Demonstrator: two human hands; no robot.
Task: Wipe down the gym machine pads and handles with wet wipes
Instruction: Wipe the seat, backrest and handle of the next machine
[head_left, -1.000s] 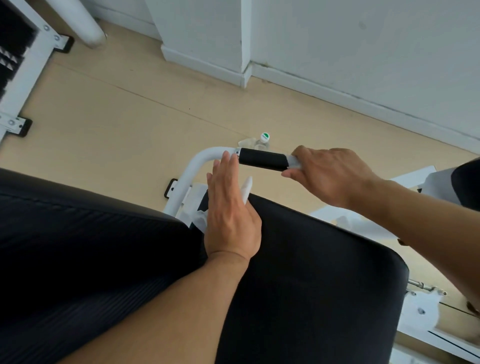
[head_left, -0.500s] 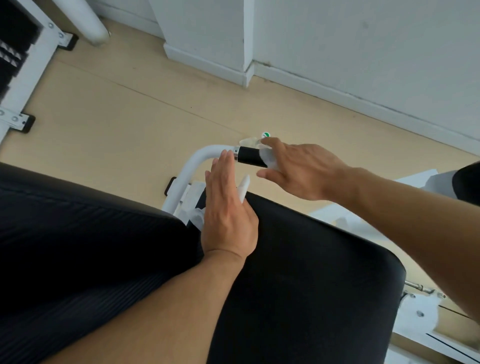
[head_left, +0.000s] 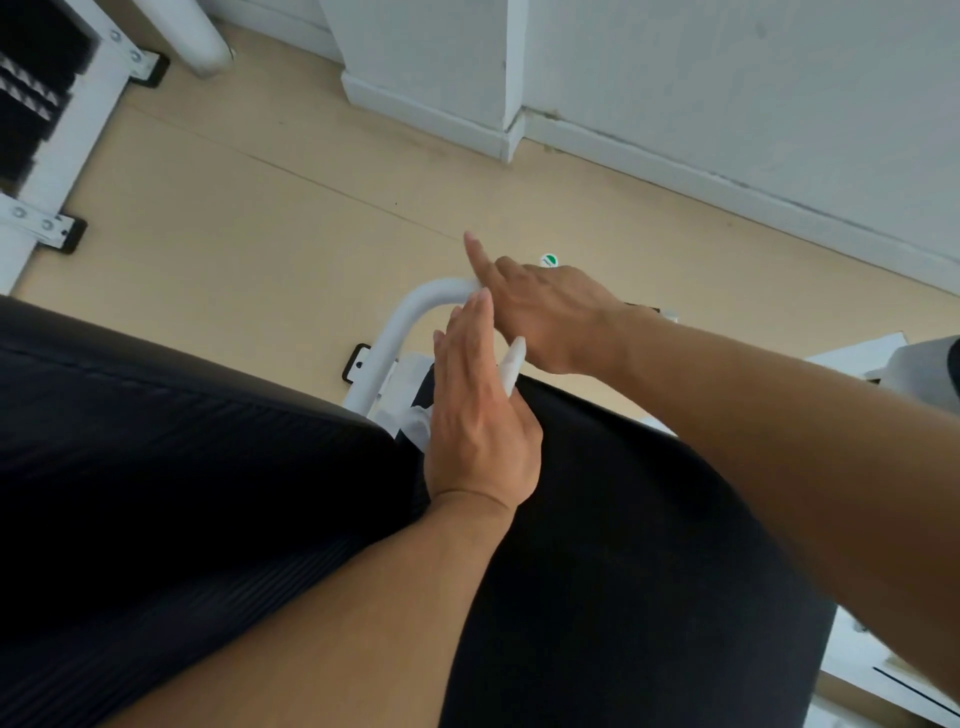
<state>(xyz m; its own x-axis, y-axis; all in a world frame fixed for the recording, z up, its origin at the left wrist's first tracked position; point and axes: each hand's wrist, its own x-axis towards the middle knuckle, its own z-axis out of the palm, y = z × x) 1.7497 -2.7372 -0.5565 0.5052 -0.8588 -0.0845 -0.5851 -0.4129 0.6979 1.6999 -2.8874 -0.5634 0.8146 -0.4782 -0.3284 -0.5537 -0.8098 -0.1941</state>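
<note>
Wiping is at the handle (head_left: 415, 312), a white bent tube whose top run lies left to right just beyond the far edge of the black seat pad (head_left: 623, 519); our right hand (head_left: 545, 312) sits over that run with its index finger pointing up and far, and we cannot tell whether a wipe is under it. Our left hand (head_left: 480, 415) lies flat, fingers straight and together, pressing a wet wipe (head_left: 511, 364) onto the pad's far edge, just near of the tube. The right hand is the nearer to the handle, so we judge the coming stroke runs along that left-right axis.
</note>
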